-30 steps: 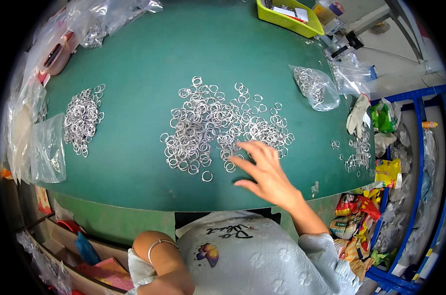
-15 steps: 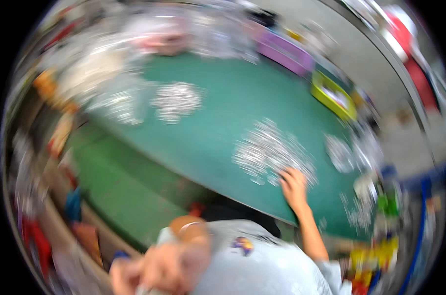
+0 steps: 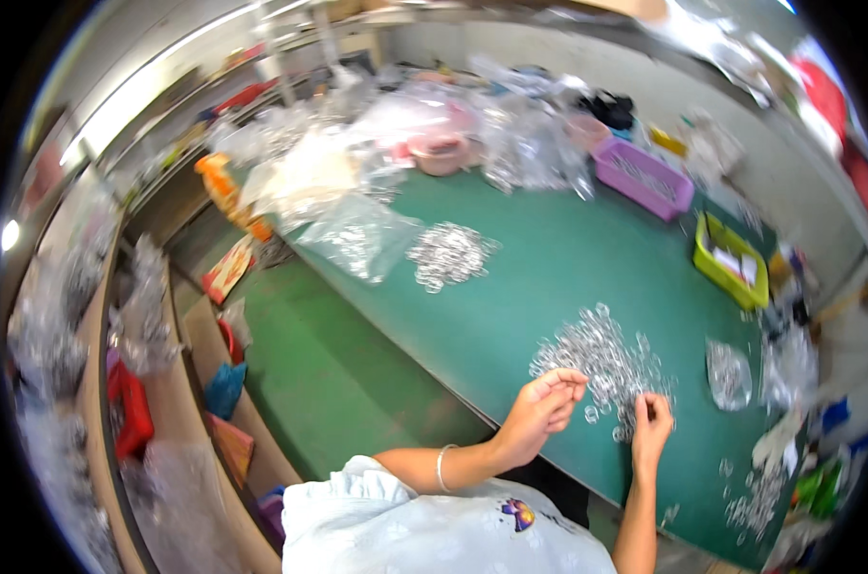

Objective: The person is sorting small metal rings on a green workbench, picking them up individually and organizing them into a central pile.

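The main heap of metal rings (image 3: 601,349) lies on the green table (image 3: 511,301), just beyond both hands, and its looser rings trail toward the near edge. The right hand (image 3: 652,413) reaches down at the near right fringe of that heap, thumb and fingers bent close to one another; whether a ring is pinched between them I cannot tell. The left hand (image 3: 549,409) is at the heap's near left side, its fingers curled and their tips drawn near the thumb, and there too the view is too small to show if anything is held. Working from the fringe looks the sounder choice, since rings there overlap less than those in the thick middle (where one tug would probably drag several along). A light pinch on the rim of a single ring, lifted straight up rather than pulled sideways, should keep neighbours from catching. Bringing the two hands close together above the bare near strip would make anything dropped easy to recover. The smaller ring pile (image 3: 451,254), well off to the left beside a clear plastic bag (image 3: 365,236), is best left apart from the main heap, and so are the scattered rings (image 3: 757,499) at the right end; sleeves and forearms should clear both.
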Demonstrator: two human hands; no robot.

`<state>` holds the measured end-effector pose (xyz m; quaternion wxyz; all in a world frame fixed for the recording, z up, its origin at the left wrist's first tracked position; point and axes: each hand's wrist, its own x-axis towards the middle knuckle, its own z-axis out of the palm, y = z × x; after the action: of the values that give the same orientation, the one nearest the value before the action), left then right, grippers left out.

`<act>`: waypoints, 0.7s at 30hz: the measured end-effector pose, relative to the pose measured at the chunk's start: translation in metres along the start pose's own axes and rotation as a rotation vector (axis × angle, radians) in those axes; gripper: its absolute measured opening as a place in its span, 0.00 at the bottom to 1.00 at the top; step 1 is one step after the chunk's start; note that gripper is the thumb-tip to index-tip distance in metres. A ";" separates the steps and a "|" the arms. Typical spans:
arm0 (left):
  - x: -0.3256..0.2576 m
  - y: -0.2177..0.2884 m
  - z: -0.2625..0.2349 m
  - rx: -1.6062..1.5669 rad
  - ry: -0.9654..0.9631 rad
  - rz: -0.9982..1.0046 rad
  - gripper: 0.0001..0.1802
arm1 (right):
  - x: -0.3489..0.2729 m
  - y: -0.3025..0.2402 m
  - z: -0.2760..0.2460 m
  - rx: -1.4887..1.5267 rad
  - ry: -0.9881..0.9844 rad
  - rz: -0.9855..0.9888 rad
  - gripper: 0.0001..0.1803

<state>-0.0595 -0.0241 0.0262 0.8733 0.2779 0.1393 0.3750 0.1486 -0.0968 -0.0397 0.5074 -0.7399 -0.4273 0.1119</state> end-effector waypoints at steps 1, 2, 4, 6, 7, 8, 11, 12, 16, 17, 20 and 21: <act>0.007 -0.011 -0.006 0.082 0.015 -0.078 0.09 | -0.004 -0.001 0.000 0.313 -0.001 0.195 0.04; 0.017 -0.019 -0.009 0.175 0.017 -0.137 0.10 | -0.001 -0.002 0.000 0.644 0.014 0.355 0.05; 0.027 -0.035 -0.010 0.331 0.022 -0.224 0.11 | -0.006 -0.013 -0.005 1.053 -0.009 0.525 0.06; 0.041 -0.044 -0.004 0.466 0.012 -0.271 0.12 | -0.012 -0.013 -0.011 1.346 -0.163 0.633 0.06; 0.046 -0.048 -0.003 0.470 -0.001 -0.279 0.16 | -0.015 -0.016 -0.011 1.385 -0.164 0.675 0.06; 0.048 -0.053 -0.004 0.493 -0.036 -0.258 0.16 | -0.018 -0.018 -0.010 1.426 -0.168 0.718 0.06; 0.052 -0.053 0.001 0.555 -0.095 -0.233 0.17 | -0.022 -0.027 -0.009 1.459 -0.180 0.763 0.07; 0.054 -0.054 0.002 0.596 -0.103 -0.228 0.17 | -0.022 -0.027 -0.010 1.434 -0.192 0.747 0.07; 0.062 -0.059 0.002 0.715 -0.119 -0.202 0.15 | -0.019 -0.027 -0.013 1.378 -0.250 0.737 0.08; 0.063 -0.059 0.000 0.722 -0.116 -0.234 0.15 | -0.018 -0.026 -0.014 1.389 -0.264 0.737 0.08; 0.067 -0.060 -0.002 0.669 -0.088 -0.276 0.15 | -0.019 -0.023 -0.014 1.290 -0.228 0.705 0.07; 0.068 -0.059 0.001 0.656 -0.075 -0.270 0.15 | -0.019 -0.023 -0.013 1.238 -0.206 0.688 0.06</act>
<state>0.0212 -0.0083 -0.0107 0.7839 0.5361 0.2555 0.1811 0.1328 -0.1172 -0.0196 0.7273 -0.3945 -0.0735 0.5567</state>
